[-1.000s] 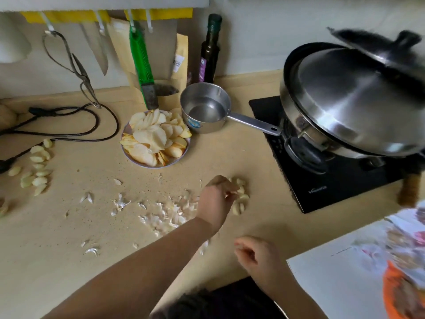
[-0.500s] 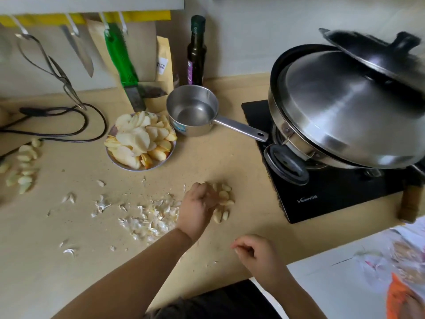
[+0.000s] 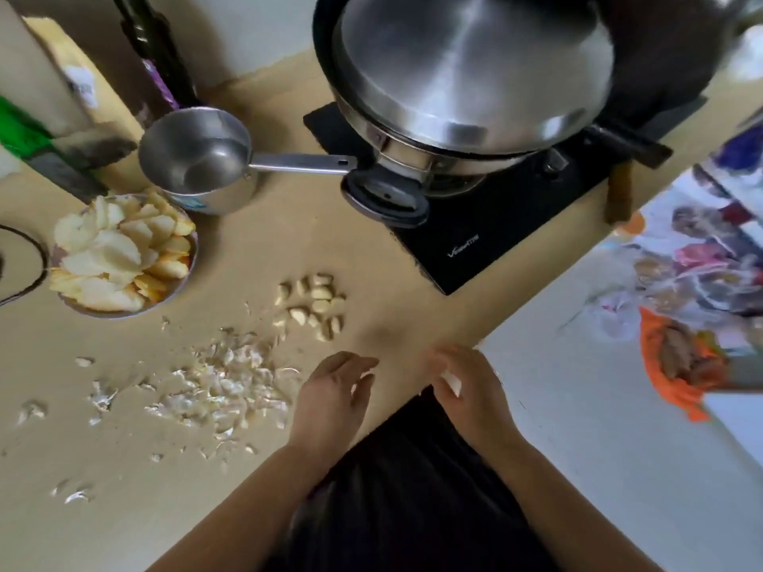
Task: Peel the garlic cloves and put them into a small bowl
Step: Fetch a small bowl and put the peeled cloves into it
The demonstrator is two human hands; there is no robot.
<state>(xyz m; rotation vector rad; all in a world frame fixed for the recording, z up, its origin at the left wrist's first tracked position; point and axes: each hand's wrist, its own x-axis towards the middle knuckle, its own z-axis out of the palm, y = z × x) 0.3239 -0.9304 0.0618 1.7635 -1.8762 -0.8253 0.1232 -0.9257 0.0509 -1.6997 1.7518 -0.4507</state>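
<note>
A heap of several peeled garlic cloves (image 3: 316, 304) lies on the tan counter (image 3: 124, 468), in front of the black stove. Papery garlic skins (image 3: 225, 386) are scattered to its left. My left hand (image 3: 332, 396) hovers at the counter's front edge below the heap, fingers loosely spread, holding nothing. My right hand (image 3: 468, 386) is close beside it, fingers curled round a small white garlic clove (image 3: 452, 381). A small steel saucepan (image 3: 196, 158) with a long handle stands empty at the back.
A bowl (image 3: 188, 270) piled with pale fruit slices sits at the left. A large lidded steel wok (image 3: 466, 76) rests on a black cooktop (image 3: 475, 237). A dark bottle (image 3: 159, 68) and paper bags stand at the back. Clutter lies on the floor at right.
My left hand has drawn back from the heap of cloves to the counter's edge and opened. My right hand has risen beside it with a clove showing. The view has swung right and closer.
</note>
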